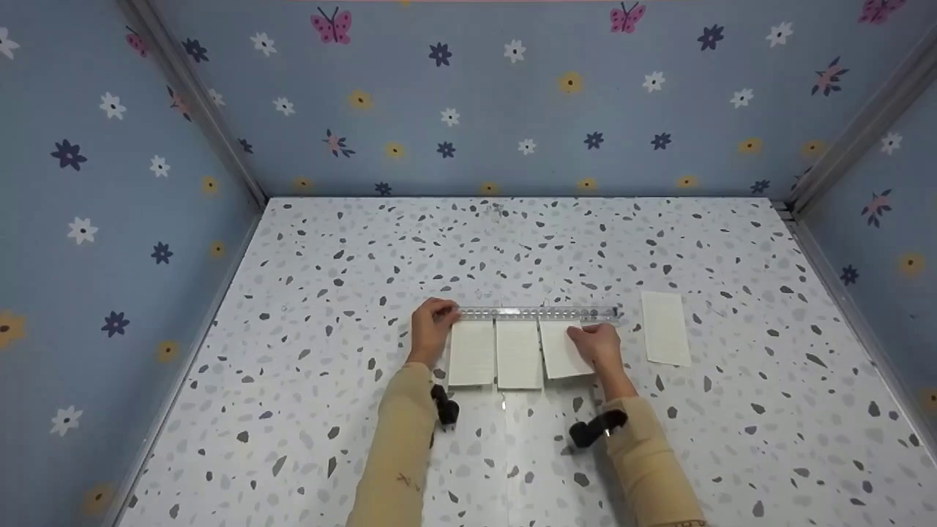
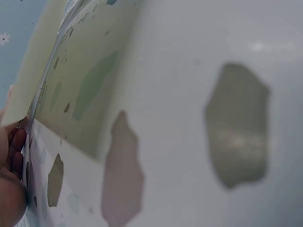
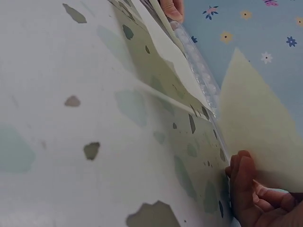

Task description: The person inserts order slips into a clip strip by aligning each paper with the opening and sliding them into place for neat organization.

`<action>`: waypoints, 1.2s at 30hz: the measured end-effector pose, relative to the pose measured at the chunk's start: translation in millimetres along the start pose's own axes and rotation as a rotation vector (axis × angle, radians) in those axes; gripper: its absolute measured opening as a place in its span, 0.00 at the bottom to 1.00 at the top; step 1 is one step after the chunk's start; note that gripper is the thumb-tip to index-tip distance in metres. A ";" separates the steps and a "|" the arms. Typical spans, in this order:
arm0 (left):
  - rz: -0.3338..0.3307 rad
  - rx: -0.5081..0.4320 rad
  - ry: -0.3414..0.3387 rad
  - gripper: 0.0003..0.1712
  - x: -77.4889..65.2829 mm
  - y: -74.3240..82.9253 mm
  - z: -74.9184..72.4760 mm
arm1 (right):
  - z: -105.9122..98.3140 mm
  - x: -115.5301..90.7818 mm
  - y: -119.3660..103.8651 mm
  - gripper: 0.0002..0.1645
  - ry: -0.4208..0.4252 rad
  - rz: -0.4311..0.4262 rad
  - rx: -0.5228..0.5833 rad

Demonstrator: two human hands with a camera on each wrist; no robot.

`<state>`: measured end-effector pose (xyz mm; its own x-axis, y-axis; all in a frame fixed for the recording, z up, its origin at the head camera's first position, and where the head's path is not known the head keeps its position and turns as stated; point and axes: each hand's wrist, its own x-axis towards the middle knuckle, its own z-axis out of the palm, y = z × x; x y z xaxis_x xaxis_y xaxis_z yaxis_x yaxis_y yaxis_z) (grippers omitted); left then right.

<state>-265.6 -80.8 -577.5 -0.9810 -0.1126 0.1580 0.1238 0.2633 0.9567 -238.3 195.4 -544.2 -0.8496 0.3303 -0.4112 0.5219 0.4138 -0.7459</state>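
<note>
A clear plastic ruler (image 1: 512, 313) with a row of round shapes lies crosswise on the table. My left hand (image 1: 432, 326) pinches its left end between thumb and fingers. Below the ruler are three pale cream paper slips side by side: a left slip (image 1: 471, 355), a middle slip (image 1: 519, 356) and a right slip (image 1: 562, 351). The right slip sits slightly tilted, and my right hand (image 1: 599, 344) pinches its right side. In the right wrist view this paper slip (image 3: 260, 127) stands raised off the table, with the right hand's fingers (image 3: 244, 182) at its lower edge.
Another cream slip (image 1: 665, 328) lies apart on the right. The speckled white table (image 1: 351, 249) meets flowered blue panels (image 1: 483, 95) at the back and sides. A black wrist camera (image 1: 445, 406) is on the left forearm, another black camera (image 1: 596, 428) on the right.
</note>
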 end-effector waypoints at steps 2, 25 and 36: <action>0.005 -0.011 0.000 0.08 -0.8 1.0 0.3 | -1.4 -0.2 0.6 0.27 -0.004 0.000 0.007; 0.007 -0.016 0.011 0.08 1.9 1.4 2.2 | -27.7 -4.2 13.0 0.19 -0.023 -0.063 0.023; -0.025 0.015 0.015 0.07 2.0 -0.3 2.1 | -55.0 0.7 26.6 0.18 -0.019 -0.044 0.163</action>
<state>-267.9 -79.1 -578.0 -0.9813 -0.1338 0.1382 0.0972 0.2750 0.9565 -220.9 253.2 -535.5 -0.8736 0.2978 -0.3850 0.4661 0.2843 -0.8378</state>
